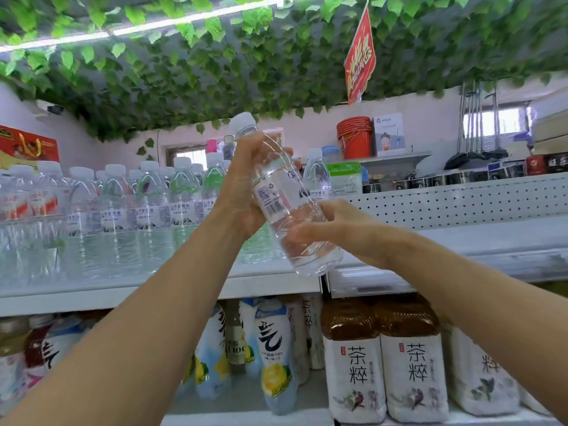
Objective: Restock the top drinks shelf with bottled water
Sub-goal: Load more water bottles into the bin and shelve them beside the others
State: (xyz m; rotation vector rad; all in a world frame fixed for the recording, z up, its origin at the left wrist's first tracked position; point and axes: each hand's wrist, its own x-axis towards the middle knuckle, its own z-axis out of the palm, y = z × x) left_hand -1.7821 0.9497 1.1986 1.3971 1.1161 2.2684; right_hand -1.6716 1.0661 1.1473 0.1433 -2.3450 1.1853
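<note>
Rows of clear plastic water bottles with white caps (116, 204) fill the left stretch of the white top shelf (264, 289), packed upright up to about where the person's arms cross in front of it. Next comes the left hand (242, 192), fingers wrapped around the upper body of a clear, white-capped water bottle with a barcode label (282, 195); the bottle is held in the air in front of the shelf, tilted, its long axis running from the cap at upper left down to the base at lower right. The right hand (332, 232) closes on the lower part, fingers behind the clear wall. One more standing bottle (316, 176) shows just behind the held one (its foot is hidden). To the right the shelf looks bare, so I judge the open ground lies right of and beyond the hands; the bottle would need righting, base down, with the right hand nearer that gap. Below sit brown tea bottles with white labels (381, 358).
</note>
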